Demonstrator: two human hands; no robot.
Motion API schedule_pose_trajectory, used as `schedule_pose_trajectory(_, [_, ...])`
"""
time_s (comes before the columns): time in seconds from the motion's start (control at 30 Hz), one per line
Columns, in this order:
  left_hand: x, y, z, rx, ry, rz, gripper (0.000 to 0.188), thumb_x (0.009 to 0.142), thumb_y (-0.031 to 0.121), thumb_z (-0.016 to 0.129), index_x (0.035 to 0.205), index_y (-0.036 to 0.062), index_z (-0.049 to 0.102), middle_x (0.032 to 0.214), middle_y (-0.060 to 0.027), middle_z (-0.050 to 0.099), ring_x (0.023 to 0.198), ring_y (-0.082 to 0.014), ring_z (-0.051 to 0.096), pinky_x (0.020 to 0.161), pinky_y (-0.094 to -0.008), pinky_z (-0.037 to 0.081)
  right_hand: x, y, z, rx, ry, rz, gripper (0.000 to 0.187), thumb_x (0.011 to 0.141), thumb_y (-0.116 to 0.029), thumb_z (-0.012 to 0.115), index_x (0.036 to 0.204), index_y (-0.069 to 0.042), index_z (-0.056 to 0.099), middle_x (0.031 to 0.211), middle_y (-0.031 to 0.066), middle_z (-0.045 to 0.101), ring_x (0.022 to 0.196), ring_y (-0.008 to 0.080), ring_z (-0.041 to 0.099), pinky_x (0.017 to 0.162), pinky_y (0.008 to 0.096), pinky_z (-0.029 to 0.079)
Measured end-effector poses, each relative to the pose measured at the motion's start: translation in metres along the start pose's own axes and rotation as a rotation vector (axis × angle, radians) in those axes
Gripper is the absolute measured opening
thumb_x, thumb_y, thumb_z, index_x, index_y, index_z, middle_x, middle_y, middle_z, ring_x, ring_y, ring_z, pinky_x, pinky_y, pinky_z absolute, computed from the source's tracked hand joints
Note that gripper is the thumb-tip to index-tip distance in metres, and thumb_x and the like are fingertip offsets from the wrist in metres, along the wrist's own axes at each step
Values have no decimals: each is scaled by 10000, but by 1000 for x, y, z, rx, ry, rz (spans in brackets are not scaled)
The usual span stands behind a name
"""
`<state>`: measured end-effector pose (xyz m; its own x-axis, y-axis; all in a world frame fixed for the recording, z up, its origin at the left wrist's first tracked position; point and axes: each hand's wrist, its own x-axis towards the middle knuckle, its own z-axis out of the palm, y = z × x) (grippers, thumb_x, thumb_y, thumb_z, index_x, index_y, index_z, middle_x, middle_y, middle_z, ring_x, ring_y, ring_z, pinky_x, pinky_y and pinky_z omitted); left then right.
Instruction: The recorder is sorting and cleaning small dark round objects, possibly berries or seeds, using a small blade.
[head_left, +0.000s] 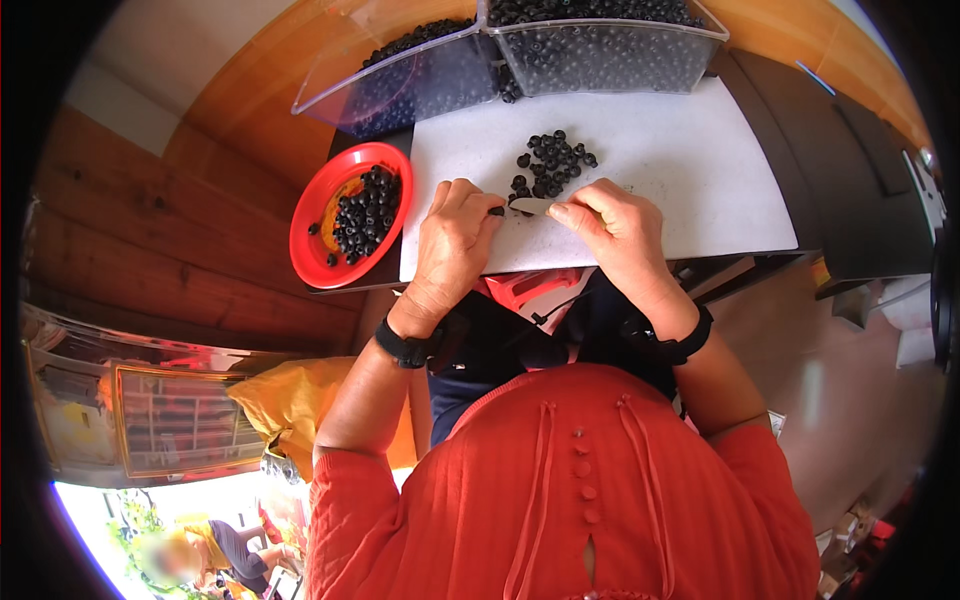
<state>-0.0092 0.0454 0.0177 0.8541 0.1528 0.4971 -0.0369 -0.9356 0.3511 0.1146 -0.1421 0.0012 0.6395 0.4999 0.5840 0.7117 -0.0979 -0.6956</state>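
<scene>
A small, black, rounded piece [496, 211] sits just left of a pale, flat, leftward-pointing knife blade [532, 205].

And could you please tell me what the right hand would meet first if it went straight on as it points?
Probably the small black piece at the fingertips of the left hand, just ahead of the knife in the right hand, though depth is unclear.

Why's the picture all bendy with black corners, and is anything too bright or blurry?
In the head view, the fisheye lens bends the white mat's outline and leaves black corners; at the head view's lower left, glare whitens the background, and a person has a blurred head; mid head view, the left hand, right hand and knife look fairly clear.
</scene>
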Motion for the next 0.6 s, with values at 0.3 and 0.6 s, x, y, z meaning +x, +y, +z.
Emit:
schedule_pose_trajectory(0.3, [-12,22,1,-808,-6,-377,236,954,-31,632,1167,5,726,957,-31,635,798,-96,589,712,-250,504,-3,1,2,-107,16,-85,209,904,-281,764,821,-93,729,753,50,677,635,257,661,573,389,492])
schedule_pose_trajectory(0.6, [-17,25,16,-1184,76,-557,208,1009,9,611,1192,-9,707,871,-30,660,721,-105,597,681,-240,512,-2,-2,0,-97,-6,-51,220,915,-284,758,836,-81,727,766,58,683,628,262,661,579,385,494])
